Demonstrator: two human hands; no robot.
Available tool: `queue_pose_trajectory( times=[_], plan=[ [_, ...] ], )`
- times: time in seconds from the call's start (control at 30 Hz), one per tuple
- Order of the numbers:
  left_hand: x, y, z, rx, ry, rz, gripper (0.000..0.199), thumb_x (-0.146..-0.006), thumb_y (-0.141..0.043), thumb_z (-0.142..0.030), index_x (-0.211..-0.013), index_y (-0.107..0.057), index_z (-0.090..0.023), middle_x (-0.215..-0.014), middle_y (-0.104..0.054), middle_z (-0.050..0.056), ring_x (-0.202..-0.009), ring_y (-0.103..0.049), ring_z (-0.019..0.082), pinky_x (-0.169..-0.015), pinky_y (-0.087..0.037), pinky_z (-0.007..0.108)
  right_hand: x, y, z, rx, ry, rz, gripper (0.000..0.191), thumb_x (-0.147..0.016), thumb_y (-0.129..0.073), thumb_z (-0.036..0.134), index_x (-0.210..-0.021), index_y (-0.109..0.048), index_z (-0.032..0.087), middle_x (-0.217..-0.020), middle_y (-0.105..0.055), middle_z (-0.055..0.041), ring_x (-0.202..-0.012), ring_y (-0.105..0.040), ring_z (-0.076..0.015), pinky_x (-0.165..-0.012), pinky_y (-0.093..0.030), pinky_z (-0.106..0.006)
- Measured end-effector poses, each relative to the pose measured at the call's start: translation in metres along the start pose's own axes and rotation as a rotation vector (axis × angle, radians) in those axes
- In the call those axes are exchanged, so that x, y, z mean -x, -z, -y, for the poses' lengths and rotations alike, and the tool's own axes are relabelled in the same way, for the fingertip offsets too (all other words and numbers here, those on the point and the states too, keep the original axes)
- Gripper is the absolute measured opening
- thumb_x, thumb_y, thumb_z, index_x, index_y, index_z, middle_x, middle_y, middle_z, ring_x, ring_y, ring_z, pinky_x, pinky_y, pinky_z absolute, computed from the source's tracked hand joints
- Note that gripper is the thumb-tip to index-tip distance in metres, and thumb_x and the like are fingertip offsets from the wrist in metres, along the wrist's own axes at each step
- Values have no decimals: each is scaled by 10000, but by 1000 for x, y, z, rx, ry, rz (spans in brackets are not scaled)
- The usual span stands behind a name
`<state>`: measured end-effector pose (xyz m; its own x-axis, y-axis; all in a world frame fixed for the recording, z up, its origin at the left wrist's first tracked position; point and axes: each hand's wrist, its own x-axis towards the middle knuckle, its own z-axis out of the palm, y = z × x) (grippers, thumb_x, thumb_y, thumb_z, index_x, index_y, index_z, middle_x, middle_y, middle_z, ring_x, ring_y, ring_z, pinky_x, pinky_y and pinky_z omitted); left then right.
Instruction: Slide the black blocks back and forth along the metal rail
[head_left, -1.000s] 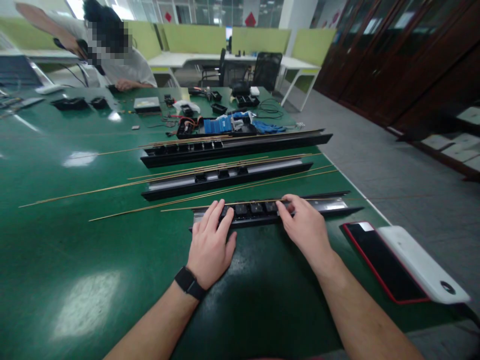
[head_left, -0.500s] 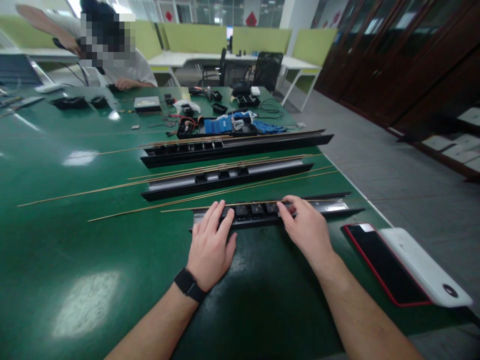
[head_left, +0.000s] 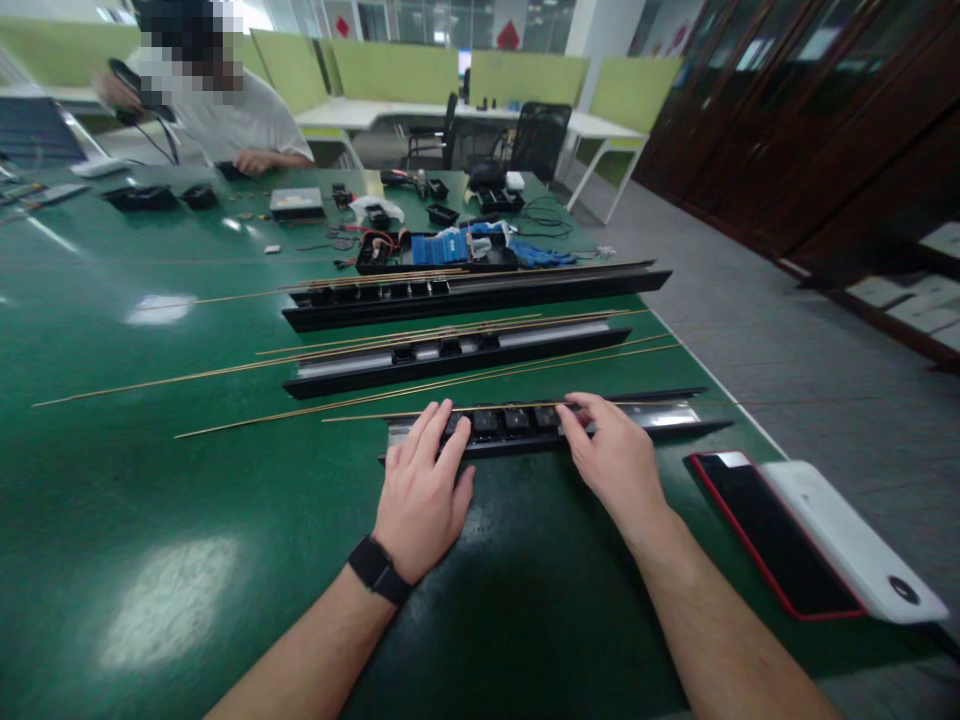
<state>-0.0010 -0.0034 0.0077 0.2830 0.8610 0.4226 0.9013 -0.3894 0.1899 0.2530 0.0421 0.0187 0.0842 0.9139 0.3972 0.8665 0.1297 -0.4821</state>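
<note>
Just in front of me lies a black V-shaped channel (head_left: 517, 445) with a shiny inner face. Several black square blocks (head_left: 517, 420) sit in a row inside it, and a thin brass-coloured rod (head_left: 360, 417) runs along its far side. My left hand (head_left: 424, 490), wearing a black watch, rests with outstretched fingers over the left end of the row. At the right end, my right hand (head_left: 615, 450) has thumb and forefinger closed beside the last block and the rod. Its fingers hide exactly what they pinch.
Beyond are two more channels (head_left: 465, 362) (head_left: 480, 302) with blocks and long thin rods. A red-edged phone (head_left: 776, 535) and a white device (head_left: 847, 535) lie right. A black tray (head_left: 375, 262) with blue items stands behind. Another person (head_left: 240, 125) sits across the green table (head_left: 300, 560).
My hands hold almost the same place on the channel and blocks. The other person's raised arm has come down, with a dark object at that hand. The view has shifted slightly.
</note>
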Motion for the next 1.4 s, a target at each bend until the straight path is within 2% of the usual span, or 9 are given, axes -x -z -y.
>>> queue_pose_trajectory(
  times=[0.37,1.4],
  plan=[
    [0,0,-1,-7,5,5,505,-991,-554,-239,-1491,-518,-183,-1664,-426,175,-1556,-388,343,-1070,-508,550,0,0,0,32,-18,3,310,-1013,-568,470,-1118,-732,229,-953,-734,-56,-872,-690,-232,-783,-490,-355],
    [1,0,-1,14,13,-13,524,-978,-578,-222,-1498,-522,-189,-1661,-430,183,-1548,-402,354,-1055,-523,557,1,2,-1,76,-62,4,338,-997,-588,516,-1128,-730,238,-976,-734,-52,-868,-680,-235,-733,-457,-345]
  ],
)
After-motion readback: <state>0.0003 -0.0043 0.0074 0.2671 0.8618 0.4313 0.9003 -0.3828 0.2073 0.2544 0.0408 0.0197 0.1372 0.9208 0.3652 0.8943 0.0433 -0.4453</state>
